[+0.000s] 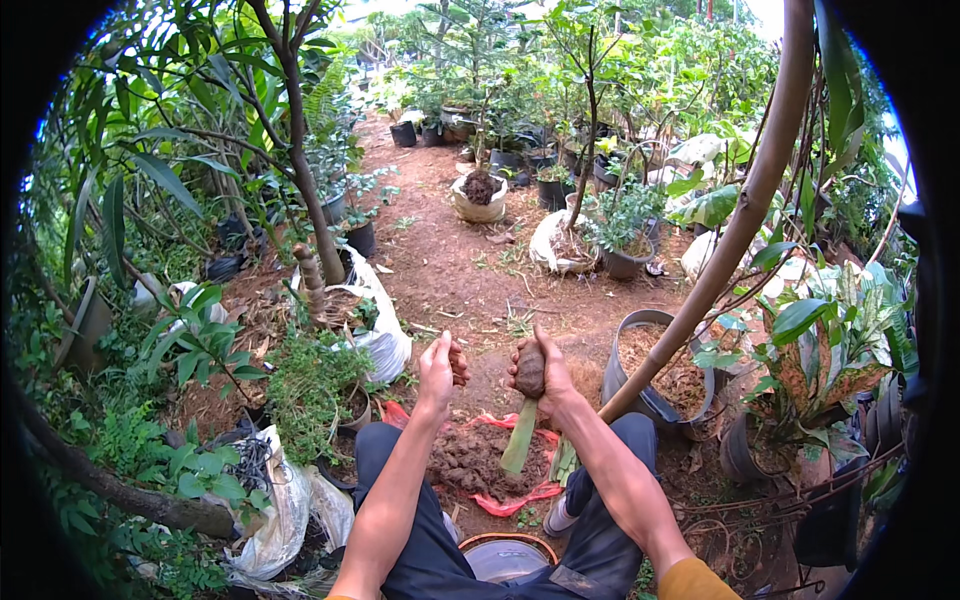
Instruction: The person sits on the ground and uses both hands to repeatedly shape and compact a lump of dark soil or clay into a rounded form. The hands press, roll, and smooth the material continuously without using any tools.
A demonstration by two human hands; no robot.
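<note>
In my right hand (553, 367) is a lump of brown growing medium (531, 369), packed around one end of a flat green leaf cutting (519, 439). The leaf hangs down from the lump, its broad end lowest. My left hand (441, 369) hovers to the left, apart from the lump, with thumb raised and fingers loosely curled; nothing shows in it. Beneath both hands, a heap of dark, crumbly potting mix (480, 461) lies on a red plastic sheet (517, 501) on the ground. More green leaf pieces (564, 461) lie at the sheet's right side, near my right leg.
Between my legs stands a round, orange-rimmed container (506, 559). A black pot of dry material (675, 367) is at right, behind a leaning bare trunk (720, 270). Left are a white sack (382, 330) and a leafy potted plant (315, 397). A filled sack (480, 202) stands farther along the dirt path (427, 247).
</note>
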